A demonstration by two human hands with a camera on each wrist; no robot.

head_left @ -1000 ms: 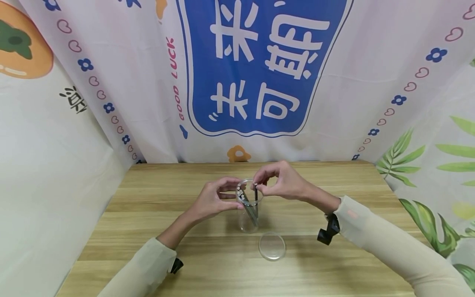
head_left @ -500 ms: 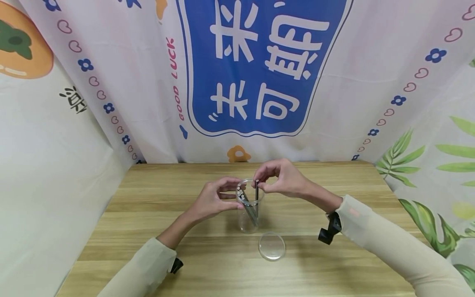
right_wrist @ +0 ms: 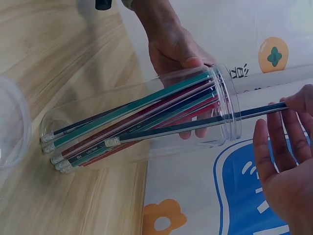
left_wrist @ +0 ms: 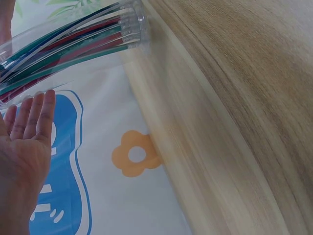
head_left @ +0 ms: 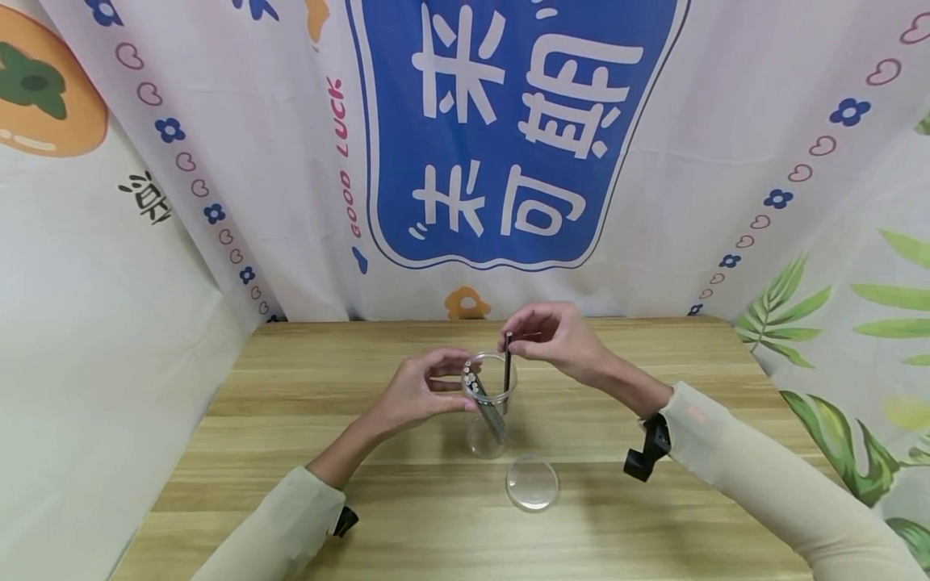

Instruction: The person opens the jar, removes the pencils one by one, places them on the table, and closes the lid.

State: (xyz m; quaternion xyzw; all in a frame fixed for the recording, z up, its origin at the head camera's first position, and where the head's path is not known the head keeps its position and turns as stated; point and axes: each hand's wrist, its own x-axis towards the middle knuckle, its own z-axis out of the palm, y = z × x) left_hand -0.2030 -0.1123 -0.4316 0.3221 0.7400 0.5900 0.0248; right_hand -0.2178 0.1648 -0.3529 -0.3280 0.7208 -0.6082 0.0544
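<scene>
A clear plastic jar point(head_left: 481, 440) stands upright on the table with several pencils point(right_wrist: 132, 107) leaning inside, green, red and dark blue, their eraser ends at the bottom. My left hand point(head_left: 429, 387) holds the jar near its rim, thumb on one side and fingers on the other. At the jar's mouth, my right hand point(head_left: 555, 343) pinches the upper end of a dark pencil point(right_wrist: 195, 123) between thumb and fingers. That pencil is partly above the rim; its eraser end is inside the jar, well off the bottom.
The clear round lid point(head_left: 533, 484) lies flat on the wooden table point(head_left: 407, 524) in front of the jar. Behind the table hangs a printed cloth point(head_left: 639, 242). A black wrist camera point(head_left: 647, 448) is strapped on the right wrist.
My right hand has moved up and slightly right, drawing the pinched pencil higher out of the jar. The left hand and the jar have stayed in place.
</scene>
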